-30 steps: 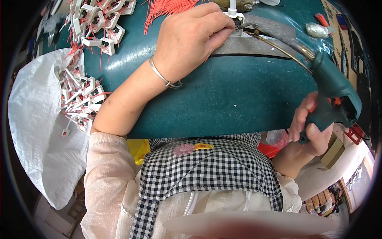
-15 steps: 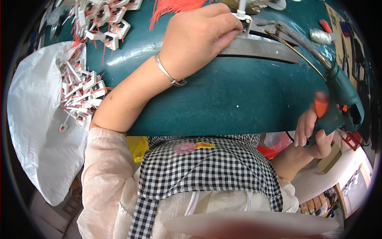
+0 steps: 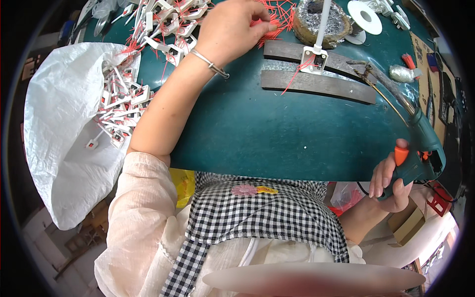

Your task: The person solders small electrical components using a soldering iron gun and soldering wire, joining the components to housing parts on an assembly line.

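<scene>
Nearest: checkered apron (image 3: 267, 218) with a pink flower (image 3: 244, 190) and a small yellow tag (image 3: 267, 190), its lettering too small to read.

Right hand (image 3: 383, 178), past the worktop's (image 3: 247, 143) near edge: wrapped around the grip of a green soldering gun (image 3: 428, 141), orange trigger (image 3: 401, 156) at the fingers. The gun's 2 prongs run up-left to a dark tip near the right end of the bars; contact can't be told.

Left side: white plastic bag (image 3: 64, 123), mouth open, with white wired parts (image 3: 118, 114) at it.

Mid-worktop: 2 dark grey bars, front bar (image 3: 321, 88) and rear bar (image 3: 282, 51). White housing (image 3: 314, 62) sits at them, stem upright, red wires draped over the front bar. Nothing gripping it.

Left hand (image 3: 237, 29): bent, fingertips in the loose red wires (image 3: 282, 20); can't tell if any are pinched.

Far: pile of similar white parts (image 3: 168, 24) left, foil-lined brown bowl (image 3: 302, 24), white spool (image 3: 358, 22). Far right: brown cardboard strip (image 3: 420, 64), dark marks, not legible.
</scene>
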{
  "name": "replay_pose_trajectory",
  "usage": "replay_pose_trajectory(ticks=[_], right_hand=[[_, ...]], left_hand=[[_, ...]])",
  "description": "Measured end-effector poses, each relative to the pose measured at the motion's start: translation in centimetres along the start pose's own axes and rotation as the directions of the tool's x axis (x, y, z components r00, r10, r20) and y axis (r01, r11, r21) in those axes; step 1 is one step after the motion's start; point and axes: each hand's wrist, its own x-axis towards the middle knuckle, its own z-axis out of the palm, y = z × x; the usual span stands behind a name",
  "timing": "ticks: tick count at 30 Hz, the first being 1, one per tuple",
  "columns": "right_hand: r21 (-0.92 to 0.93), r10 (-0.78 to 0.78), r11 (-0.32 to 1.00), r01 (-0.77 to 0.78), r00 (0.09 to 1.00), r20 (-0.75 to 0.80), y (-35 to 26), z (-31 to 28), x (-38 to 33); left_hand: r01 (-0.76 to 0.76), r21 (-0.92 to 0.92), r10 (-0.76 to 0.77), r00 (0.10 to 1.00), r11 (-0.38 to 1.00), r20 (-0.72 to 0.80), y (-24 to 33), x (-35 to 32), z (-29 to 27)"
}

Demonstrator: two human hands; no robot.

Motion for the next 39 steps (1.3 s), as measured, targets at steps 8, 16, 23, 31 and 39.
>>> replay_pose_trajectory(ticks=[8, 16, 23, 31, 39], right_hand=[[-0.003, 0.03, 1.0, -0.03, 0.997, -0.067, -0.6, 0.2, -0.9], [-0.02, 0.044, 0.999, -0.046, 0.995, -0.09, -0.1, 0.3, -0.6], [-0.001, 0.058, 0.998, -0.058, 0.998, -0.04, 0.5, 0.8, -0.2], [-0.019, 0.084, 0.996, -0.086, 0.993, -0.082, 0.6, 0.9, -0.5], [-0.063, 0.121, 0.989, -0.131, 0.983, -0.142, 0.9, 1.3, -0.7]], left_hand=[[0.026, 0.004, -0.026, 0.996, 1.0, 0.083, -1.2, 0.7, 1.3], [0.01, 0.069, -0.006, 0.998, 0.998, -0.069, 0.1, 0.0, 0.6], [-0.697, -0.443, 0.388, 0.697, 0.563, -0.603, 0.4, 0.2, 3.0], [-0.403, -0.185, 0.379, 0.913, 0.896, -0.154, 4.7, -3.2, 2.9], [-0.452, -0.149, 0.402, 0.873, 0.879, -0.276, 4.6, -3.2, 4.4]])
